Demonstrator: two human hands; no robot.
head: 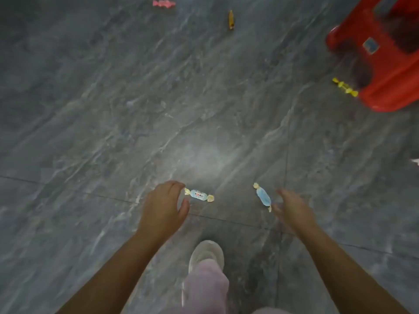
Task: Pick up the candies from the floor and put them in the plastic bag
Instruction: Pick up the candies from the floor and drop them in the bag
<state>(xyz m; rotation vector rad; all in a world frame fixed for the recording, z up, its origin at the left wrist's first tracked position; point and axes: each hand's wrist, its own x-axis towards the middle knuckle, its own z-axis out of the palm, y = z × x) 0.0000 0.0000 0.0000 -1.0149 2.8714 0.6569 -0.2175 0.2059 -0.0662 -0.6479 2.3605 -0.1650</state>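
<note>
your left hand (163, 205) hangs low over the grey marble-pattern floor (113, 109), fingers curled but released, thumb and forefinger spread apart with nothing between them. just beside its fingertips lies a light-blue wrapped candy with printed lettering (199, 195), flat on the floor, its cream twisted ends pointing left and right; you cannot tell whether the fingertips touch the nearer twist. your right hand (293, 211) is blurred, fingers extended and released, holding nothing. a second light-blue wrapped candy (263, 196) lies just beside that hand on its left, set diagonally, with its lower twist close to the thumb. both candies sit near a tile joint that crosses the floor below your hands. 3 more candies lie well apart from your hands: a pink candy (163, 3) at the far edge of the floor in view, an amber candy (230, 19) to its right, and a yellow candy (345, 87) just beside the leg of a red plastic stool (385, 71) at the far right corner. between your forearms, a pale shoe (206, 251) and a pink trouser leg (205, 288) stand on the floor near the lower edge.
</note>
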